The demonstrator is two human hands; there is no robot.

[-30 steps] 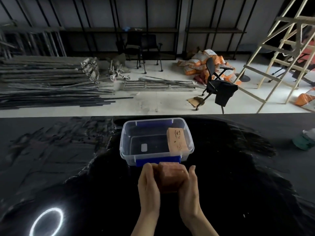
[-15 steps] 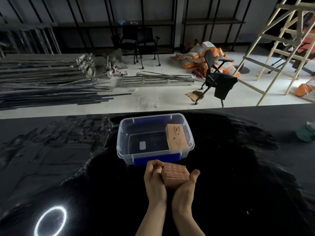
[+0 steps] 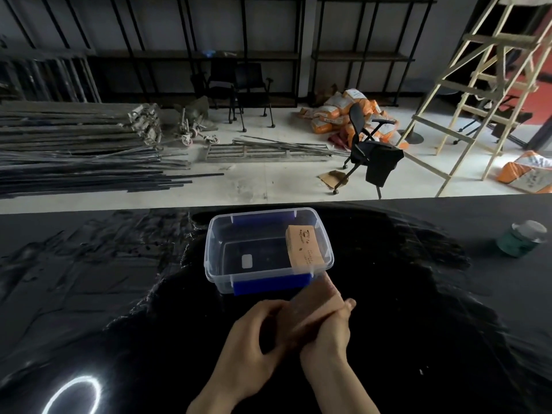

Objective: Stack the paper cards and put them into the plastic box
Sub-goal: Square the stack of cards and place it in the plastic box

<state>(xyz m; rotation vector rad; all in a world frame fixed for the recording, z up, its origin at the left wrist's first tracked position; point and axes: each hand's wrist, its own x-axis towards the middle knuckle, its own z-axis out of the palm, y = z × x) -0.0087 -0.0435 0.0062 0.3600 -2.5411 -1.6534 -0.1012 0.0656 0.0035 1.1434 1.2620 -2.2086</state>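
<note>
Right now both hands meet just in front of the plastic box, holding a stack of paper cards between them above the black desk. Motion blurs the stack, so its edges and print are hard to read; it slants up and away to the right, its far end close to the box's near right corner. The left hand curls around the stack's near left side, thumb and fingers bent toward it. The right hand is closed against the right side, fingertips showing over the top edge. Inside the clear box, which has blue latches on its near and far walls, another stack of brown cards sits against the right wall, printed face up. The rest of the box floor shows only a small pale label. Far off on the desk's right edge stands a green bottle with a pale cap.
</note>
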